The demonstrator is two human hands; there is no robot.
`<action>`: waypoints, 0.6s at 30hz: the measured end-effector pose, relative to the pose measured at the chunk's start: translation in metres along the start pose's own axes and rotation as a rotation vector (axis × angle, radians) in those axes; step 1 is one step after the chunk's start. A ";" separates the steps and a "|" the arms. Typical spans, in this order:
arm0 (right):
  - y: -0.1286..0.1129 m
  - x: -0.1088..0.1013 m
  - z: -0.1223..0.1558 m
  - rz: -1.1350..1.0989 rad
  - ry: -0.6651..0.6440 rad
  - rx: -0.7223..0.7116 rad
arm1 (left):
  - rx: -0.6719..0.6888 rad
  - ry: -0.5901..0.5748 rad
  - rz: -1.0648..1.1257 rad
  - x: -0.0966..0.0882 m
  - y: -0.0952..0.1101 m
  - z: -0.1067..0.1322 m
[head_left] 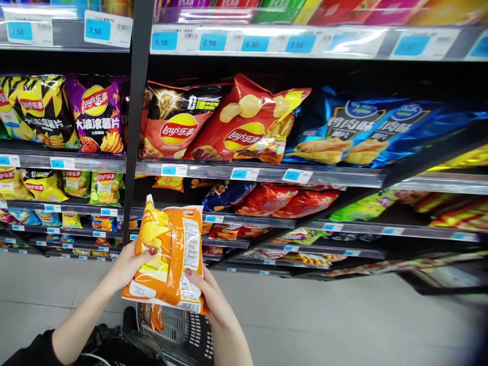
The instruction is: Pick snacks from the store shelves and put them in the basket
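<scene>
An orange bag of chips (pixel 175 229) is held up in front of me, its printed back with the seam and small text facing me. My left hand (pixel 133 264) grips its left side, thumb across the front. On the lower right edge my right hand (pixel 208 290) holds it too, thumb pressed on the white text panel. The fingers behind the bag are hidden. Below the bag is a dark shopping basket (pixel 198 330), partly covered by my arms and the bag, with an orange packet (pixel 156 317) inside.
Shelves of snack bags rise ahead, with price tags on the shelf edges (pixel 244 174). Red Lay's bags (pixel 244 127) and blue chip bags (pixel 354 132) sit at mid height. A black upright post (pixel 133 127) divides the shelving. Grey tiled floor (pixel 305 315) lies below.
</scene>
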State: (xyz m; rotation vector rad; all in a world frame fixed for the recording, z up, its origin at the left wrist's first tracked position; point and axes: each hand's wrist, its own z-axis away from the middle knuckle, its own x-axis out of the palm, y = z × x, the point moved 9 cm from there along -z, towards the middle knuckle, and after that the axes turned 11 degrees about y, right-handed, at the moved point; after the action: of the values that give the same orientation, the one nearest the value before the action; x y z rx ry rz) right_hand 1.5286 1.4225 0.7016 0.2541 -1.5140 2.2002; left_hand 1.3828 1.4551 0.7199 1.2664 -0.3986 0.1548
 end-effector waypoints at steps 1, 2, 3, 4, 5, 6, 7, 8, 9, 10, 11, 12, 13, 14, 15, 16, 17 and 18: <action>0.000 0.000 0.000 0.002 0.004 -0.001 | 0.003 -0.002 -0.008 0.000 0.000 0.000; 0.000 -0.001 0.000 0.004 0.009 0.000 | 0.005 -0.004 -0.014 0.000 0.001 0.000; 0.000 -0.001 -0.001 0.005 0.013 0.001 | 0.006 -0.005 -0.018 0.000 0.002 0.000; 0.000 -0.001 -0.001 0.007 0.016 0.004 | 0.008 -0.005 -0.022 0.001 0.003 0.001; 0.001 -0.002 -0.001 0.007 0.018 0.007 | 0.009 -0.006 -0.024 0.001 0.004 0.001; 0.001 -0.002 -0.001 0.006 0.022 0.008 | 0.009 -0.009 -0.025 0.002 0.004 0.001; 0.001 -0.002 -0.001 0.004 0.027 0.010 | 0.009 -0.013 -0.027 0.002 0.005 0.001; 0.001 -0.003 -0.001 0.002 0.033 0.009 | 0.008 -0.017 -0.030 0.003 0.006 0.001; 0.002 -0.003 -0.001 0.002 0.038 0.010 | 0.005 -0.020 -0.033 0.003 0.006 0.001; 0.002 -0.003 -0.001 0.003 0.041 0.014 | 0.002 -0.021 -0.036 0.003 0.006 0.001; 0.003 -0.003 -0.001 0.003 0.042 0.020 | -0.002 -0.021 -0.039 0.003 0.005 0.001; 0.004 -0.003 -0.001 0.002 0.041 0.028 | -0.008 -0.022 -0.042 0.003 0.005 0.001; 0.005 -0.003 -0.001 -0.002 0.038 0.036 | -0.013 -0.023 -0.043 0.003 0.004 0.001; 0.006 -0.003 -0.001 -0.008 0.037 0.044 | -0.019 -0.027 -0.044 0.003 0.003 0.001; 0.007 -0.003 -0.001 -0.012 0.037 0.051 | -0.024 -0.030 -0.043 0.003 0.002 0.001; 0.008 -0.004 -0.002 -0.014 0.040 0.058 | -0.029 -0.033 -0.041 0.003 0.002 0.001; 0.009 -0.004 -0.002 -0.015 0.041 0.065 | -0.034 -0.035 -0.039 0.003 0.001 0.001; 0.010 -0.004 -0.002 -0.015 0.041 0.072 | -0.038 -0.036 -0.038 0.002 0.001 0.001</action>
State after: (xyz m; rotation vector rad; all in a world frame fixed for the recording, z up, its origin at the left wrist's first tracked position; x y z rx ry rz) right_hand 1.5278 1.4205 0.6904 0.2400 -1.4090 2.2372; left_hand 1.3844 1.4539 0.7216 1.2398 -0.4062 0.0920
